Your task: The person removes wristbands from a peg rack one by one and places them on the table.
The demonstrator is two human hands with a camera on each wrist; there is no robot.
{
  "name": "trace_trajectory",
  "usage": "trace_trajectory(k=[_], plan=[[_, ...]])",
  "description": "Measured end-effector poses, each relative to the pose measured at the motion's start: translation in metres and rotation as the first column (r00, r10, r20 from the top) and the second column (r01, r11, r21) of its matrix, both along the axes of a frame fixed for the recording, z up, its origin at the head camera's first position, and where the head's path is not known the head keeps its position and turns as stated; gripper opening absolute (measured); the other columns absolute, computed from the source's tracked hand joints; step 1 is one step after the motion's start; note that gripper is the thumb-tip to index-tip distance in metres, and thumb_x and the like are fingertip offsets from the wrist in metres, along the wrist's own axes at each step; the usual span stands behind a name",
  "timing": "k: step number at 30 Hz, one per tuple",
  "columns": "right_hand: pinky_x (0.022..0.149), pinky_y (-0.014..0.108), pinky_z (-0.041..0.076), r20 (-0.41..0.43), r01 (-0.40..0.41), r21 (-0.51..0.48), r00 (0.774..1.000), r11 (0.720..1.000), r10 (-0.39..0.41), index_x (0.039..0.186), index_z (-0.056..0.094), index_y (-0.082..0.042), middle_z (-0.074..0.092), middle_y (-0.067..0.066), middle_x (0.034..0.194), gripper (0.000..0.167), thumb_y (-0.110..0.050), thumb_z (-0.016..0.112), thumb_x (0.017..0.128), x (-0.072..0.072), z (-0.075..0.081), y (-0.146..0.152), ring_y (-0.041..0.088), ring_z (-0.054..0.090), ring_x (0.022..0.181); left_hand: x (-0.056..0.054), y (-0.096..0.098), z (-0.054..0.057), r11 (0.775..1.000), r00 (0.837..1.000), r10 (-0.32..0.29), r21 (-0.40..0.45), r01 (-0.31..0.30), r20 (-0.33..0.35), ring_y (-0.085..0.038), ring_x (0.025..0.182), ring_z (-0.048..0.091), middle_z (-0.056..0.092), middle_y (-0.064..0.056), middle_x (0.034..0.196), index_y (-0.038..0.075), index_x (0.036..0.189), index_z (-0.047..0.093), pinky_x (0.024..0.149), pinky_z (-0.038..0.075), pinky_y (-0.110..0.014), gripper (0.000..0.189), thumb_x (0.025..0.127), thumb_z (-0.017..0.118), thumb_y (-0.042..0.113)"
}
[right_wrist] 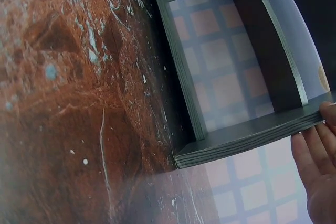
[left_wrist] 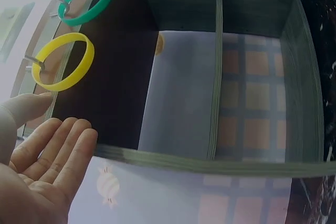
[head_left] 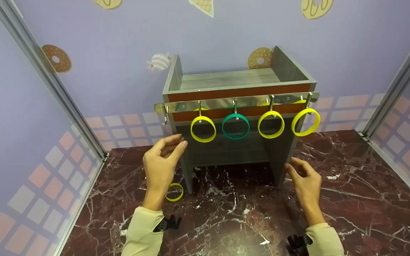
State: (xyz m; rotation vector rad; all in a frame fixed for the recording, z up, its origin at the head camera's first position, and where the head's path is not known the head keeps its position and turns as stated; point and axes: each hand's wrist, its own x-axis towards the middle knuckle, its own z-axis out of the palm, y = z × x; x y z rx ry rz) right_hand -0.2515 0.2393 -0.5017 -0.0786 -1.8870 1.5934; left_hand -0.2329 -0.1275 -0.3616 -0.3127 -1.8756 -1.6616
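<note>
A grey wooden shelf unit (head_left: 187, 167) carries a metal hook rail (head_left: 217, 104) across its front. Yellow rings (head_left: 204, 140) and one teal ring (head_left: 236, 137) hang from its hooks, while the leftmost hook (head_left: 165, 119) is bare. My left hand (head_left: 159, 163) is raised just below that hook, beside the left panel; its fingers are extended and hold nothing in the left wrist view. Low on the unit's right side, my right hand (head_left: 305, 179) grips the edge of the side panel (right_wrist: 247, 137), thumb on one face and fingers on the other.
Another yellow ring (head_left: 174, 200) is on the dark red marbled tabletop (head_left: 226, 220), by the unit's left foot and partly behind my left wrist. Purple patterned walls (head_left: 119, 71) enclose the back and sides, with metal posts (head_left: 53, 81) at the corners.
</note>
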Motion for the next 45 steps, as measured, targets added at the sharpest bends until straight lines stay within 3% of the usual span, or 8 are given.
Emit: trace_trajectory(k=[10, 20, 31, 37, 45], plan=[[0.074, 0.011, 0.057, 0.003, 0.009, 0.019, 1.000, 1.000, -0.009, 0.118, 0.077, 0.006, 0.077, 0.022, 0.109, 0.025, -0.001, 0.082, 0.094, -0.001, 0.000, 0.002, -0.004, 0.070, 0.086, -0.009, 0.014, 0.006, 0.994, 0.995, -0.096, 0.058, 0.096, -0.001, -0.027, 0.094, 0.078, 0.078, -0.018, 0.109, -0.007, 0.118, 0.076, 0.087, 0.063, -0.032, 0.028, 0.092, 0.083, 0.001], [0.075, 0.012, 0.057, 0.004, 0.005, 0.003, 1.000, 1.000, -0.005, 0.117, 0.077, 0.006, 0.076, 0.023, 0.110, 0.025, 0.000, 0.081, 0.094, -0.001, 0.001, 0.003, -0.004, 0.070, 0.086, -0.012, 0.022, 0.009, 0.984, 0.990, -0.140, 0.111, 0.142, -0.021, -0.021, 0.090, 0.077, 0.078, -0.019, 0.106, -0.009, 0.116, 0.076, 0.084, 0.064, -0.032, 0.025, 0.092, 0.081, -0.004], [0.075, 0.014, 0.059, 0.006, -0.009, -0.027, 1.000, 1.000, 0.009, 0.117, 0.076, 0.008, 0.077, 0.023, 0.108, 0.026, 0.001, 0.081, 0.093, 0.000, 0.001, 0.000, 0.002, 0.072, 0.087, -0.007, 0.023, 0.018, 0.981, 0.987, -0.147, 0.118, 0.155, -0.070, -0.026, 0.084, 0.077, 0.077, -0.018, 0.099, -0.009, 0.109, 0.077, 0.079, 0.065, -0.033, 0.018, 0.092, 0.080, -0.005], [0.074, 0.015, 0.059, 0.018, 0.000, -0.029, 1.000, 1.000, 0.000, 0.116, 0.077, 0.007, 0.077, 0.023, 0.107, 0.024, 0.002, 0.081, 0.093, 0.000, -0.002, -0.001, 0.004, 0.073, 0.087, -0.003, 0.023, 0.026, 0.973, 0.985, -0.148, 0.163, 0.162, -0.093, -0.020, 0.081, 0.076, 0.077, -0.019, 0.097, -0.011, 0.108, 0.076, 0.079, 0.065, -0.032, 0.018, 0.091, 0.079, -0.007], [0.075, 0.016, 0.060, 0.008, -0.017, -0.030, 1.000, 0.999, 0.017, 0.117, 0.076, 0.008, 0.076, 0.025, 0.109, 0.024, 0.002, 0.080, 0.094, -0.001, -0.002, 0.000, 0.005, 0.074, 0.088, 0.009, 0.020, 0.034, 0.971, 0.982, -0.146, 0.171, 0.165, -0.119, -0.026, 0.084, 0.077, 0.077, -0.018, 0.099, -0.009, 0.109, 0.076, 0.081, 0.065, -0.035, 0.019, 0.092, 0.080, -0.006]])
